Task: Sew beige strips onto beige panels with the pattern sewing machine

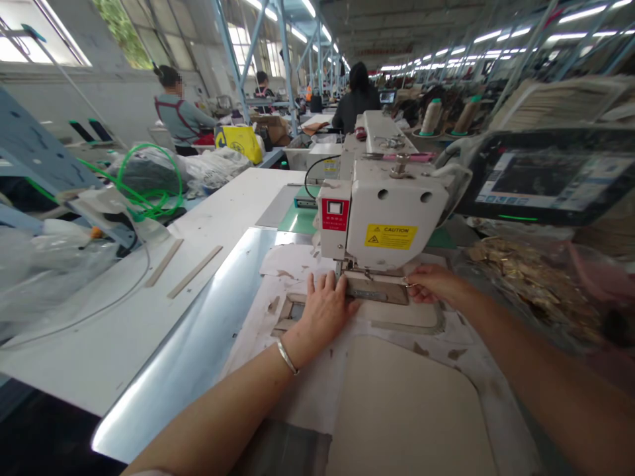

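Under the head of a white sewing machine lies a brown strip-shaped piece with a grey slot along its middle, set on a beige panel. My left hand rests flat with fingers spread, its fingertips at the strip's left end, beside a small framed opening. At the strip's right end, the fingers of my right hand are pinched together. A thin shiny bit shows at their tips, too small to name. A larger beige panel lies nearer to me.
A control screen stands at the right above a plastic bag of brown pieces. Two narrow strips lie on the white table at left. Thread cones stand behind the machine. Other people sit farther back.
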